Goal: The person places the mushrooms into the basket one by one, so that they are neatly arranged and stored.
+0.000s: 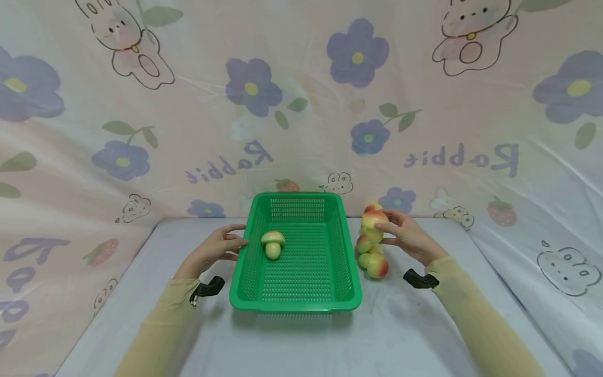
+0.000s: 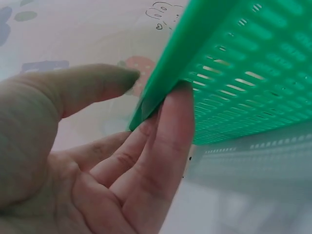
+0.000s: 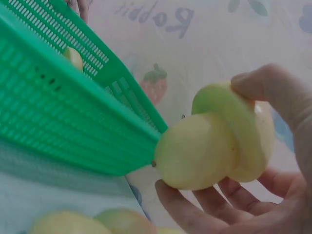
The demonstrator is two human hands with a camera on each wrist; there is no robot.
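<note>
My right hand holds a toy mushroom with a red-yellow cap to the right of the basket. In the right wrist view its pale stem points toward the basket, the thumb against the cap and fingers beneath. A green perforated basket stands mid-table. At its left side, my left hand touches the outer wall below the rim with fairly straight fingers; the thumb is apart from the rim. Inside the basket lies another toy mushroom.
Several more toy mushrooms lie along the basket's right side, below and behind the right hand. The table has a white cover. A printed curtain with rabbits and flowers hangs behind and at both sides.
</note>
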